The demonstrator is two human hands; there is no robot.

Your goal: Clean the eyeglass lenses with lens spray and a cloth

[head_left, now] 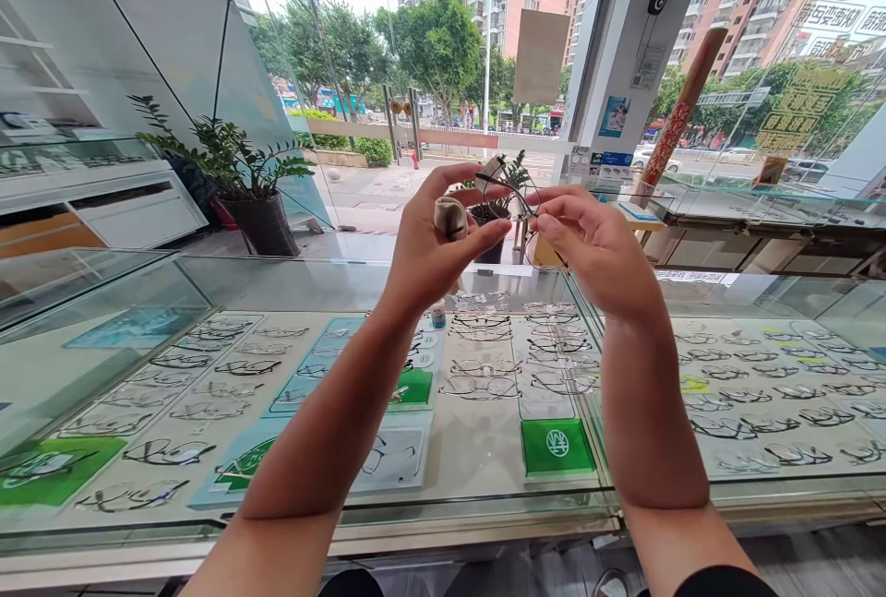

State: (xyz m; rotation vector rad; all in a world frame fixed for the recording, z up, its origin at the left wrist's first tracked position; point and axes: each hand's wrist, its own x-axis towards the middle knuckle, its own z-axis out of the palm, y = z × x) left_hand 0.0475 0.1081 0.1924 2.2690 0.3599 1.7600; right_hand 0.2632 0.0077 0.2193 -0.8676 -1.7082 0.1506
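Note:
A thin-framed pair of eyeglasses (pixel 499 183) is held up in front of me above the glass counter, between both hands. My left hand (pixel 429 242) is closed, with a rolled pale cloth (pixel 451 217) tucked in its palm, and its fingertips and thumb are at one side of the eyeglasses. With thumb and fingers pinched, my right hand (pixel 601 251) grips the frame near its middle. One round rim hangs below the right fingers, partly hidden by them.
Under my forearms stands a glass display counter (pixel 477 463) with rows of eyeglasses (pixel 481 385) and green cards (pixel 557 449) inside. Potted plants (pixel 259 219) stand beyond it, before a glass storefront. Another display case (pixel 782 209) runs along the right.

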